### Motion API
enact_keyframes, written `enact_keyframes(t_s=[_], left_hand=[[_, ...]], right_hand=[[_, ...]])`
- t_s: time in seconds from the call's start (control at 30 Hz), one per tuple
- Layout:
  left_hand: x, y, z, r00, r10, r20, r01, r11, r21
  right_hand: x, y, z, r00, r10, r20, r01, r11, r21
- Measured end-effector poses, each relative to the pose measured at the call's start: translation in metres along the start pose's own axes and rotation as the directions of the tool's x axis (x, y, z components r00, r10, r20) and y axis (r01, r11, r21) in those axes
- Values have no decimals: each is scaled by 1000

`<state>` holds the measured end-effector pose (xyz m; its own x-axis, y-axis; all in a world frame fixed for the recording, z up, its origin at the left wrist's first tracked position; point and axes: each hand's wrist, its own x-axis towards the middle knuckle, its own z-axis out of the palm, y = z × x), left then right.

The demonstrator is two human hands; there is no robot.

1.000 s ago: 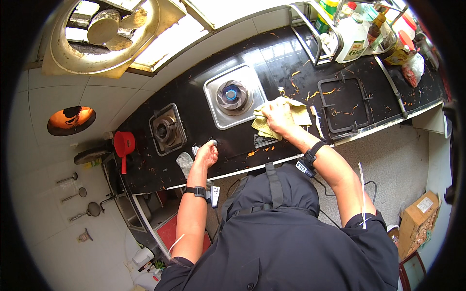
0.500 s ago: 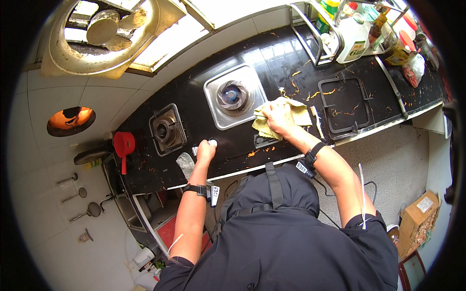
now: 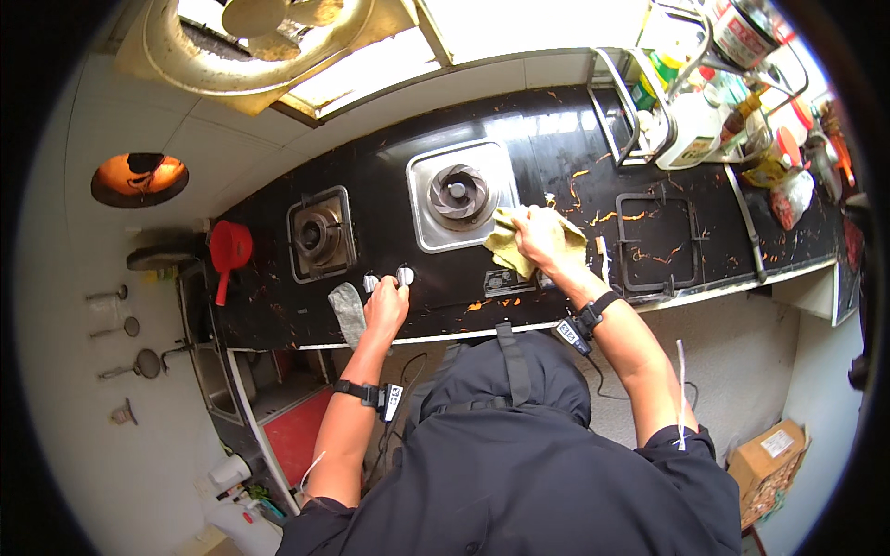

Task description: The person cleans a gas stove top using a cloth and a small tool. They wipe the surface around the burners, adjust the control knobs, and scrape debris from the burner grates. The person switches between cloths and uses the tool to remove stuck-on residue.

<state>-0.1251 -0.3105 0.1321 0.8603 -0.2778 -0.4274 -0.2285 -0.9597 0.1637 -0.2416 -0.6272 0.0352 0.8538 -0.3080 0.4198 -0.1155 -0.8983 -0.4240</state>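
Note:
My left hand (image 3: 387, 301) has its fingers curled just below the stove knob (image 3: 405, 276), beside a second knob (image 3: 370, 283); whether anything is in them is unclear. My right hand (image 3: 542, 246) grips a crumpled yellow cloth (image 3: 503, 246) against the black stove top (image 3: 473, 292), right of the larger steel burner (image 3: 461, 195), which shows no flame. A smaller burner (image 3: 320, 234) lies to the left. A grey rag (image 3: 347, 315) is beside my left hand, and a pale narrow brush (image 3: 603, 259) is right of the cloth.
A pot support (image 3: 660, 283) lies at the right. Behind it stand a rack (image 3: 630, 139) of bottles and a bagged red item (image 3: 793, 204). A red ladle (image 3: 232, 246) is at the left, near the sink (image 3: 222, 389). A cardboard box (image 3: 769, 454) sits low at the right.
The blue flame on the larger burner has disappeared. My left fingers have moved slightly down from the knob they gripped. My right hand stays on the cloth. The camera view has shifted.

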Motion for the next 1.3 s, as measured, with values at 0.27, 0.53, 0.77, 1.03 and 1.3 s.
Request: enact_keyframes(t_s=[0.27, 0.53, 0.77, 1.03, 1.3], left_hand=[[-28, -36, 20, 999, 9, 35, -4, 990, -140], [-68, -111, 47, 981, -138, 137, 161, 971, -175], [-85, -154, 78, 952, -222, 209, 276, 920, -278], [-106, -190, 105, 941, -240, 238, 308, 899, -311], [-122, -220, 123, 889, -344, 303, 442, 819, -367]], right_hand=[[-5, -60, 35, 954, -141, 263, 152, 988, -22], [66, 26, 14, 909, -21, 415, 126, 965, -228], [29, -1, -11, 882, -44, 469, 151, 969, -193], [109, 47, 30, 896, -24, 444, 135, 966, -221], [72, 40, -14, 802, -164, 574, 182, 983, 27]])
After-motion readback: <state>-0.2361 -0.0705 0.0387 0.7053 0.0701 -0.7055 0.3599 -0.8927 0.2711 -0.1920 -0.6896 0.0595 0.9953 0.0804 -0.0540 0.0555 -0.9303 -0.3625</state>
